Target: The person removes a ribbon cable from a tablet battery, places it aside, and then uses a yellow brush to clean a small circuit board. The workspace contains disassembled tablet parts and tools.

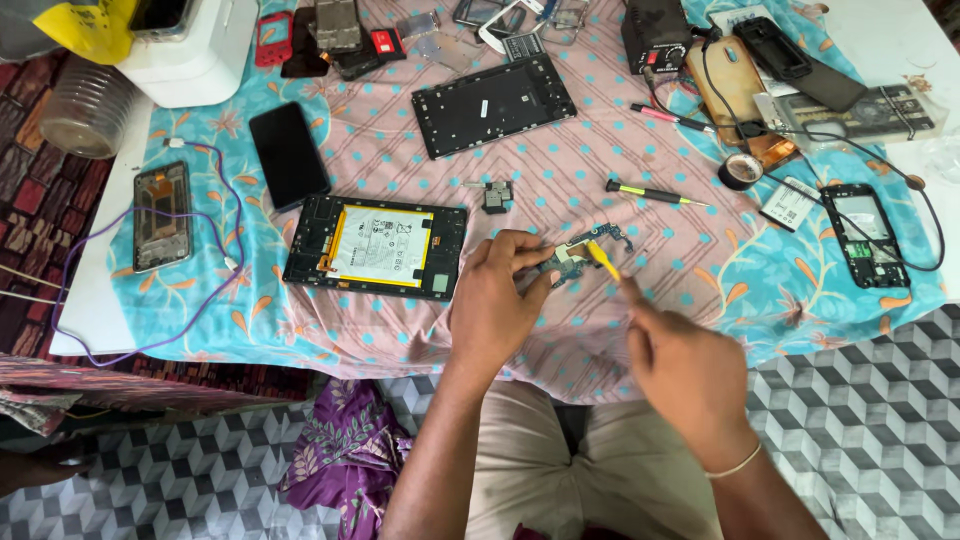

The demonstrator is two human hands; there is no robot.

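Left hand low centre, fingers pinched narrow on a small circuit board, lifted just above the pink spotted cloth. Right hand at 4 o'clock of the board, closed round a yellow-tipped tool; tip touching the board's middle. Hand blurred, grip detail unclear.

Opened tablet with exposed battery at 9 o'clock of the left hand, near, not touching. Small loose component at 12 o'clock of the left hand. Black-and-yellow screwdriver at 1 o'clock of the board, lying flat, apart. Black tablet frame further out at 12. Black phone and stripped phone chassis far at 9 to 10, purple cable looped round the chassis. Roll of black tape and phone frame at 2 to 3.

Bare cloth between board and near table edge at 6; open strip also at 3 of the board. Cloth hanging over the near edge above the knees. Far side at 12 crowded with parts.
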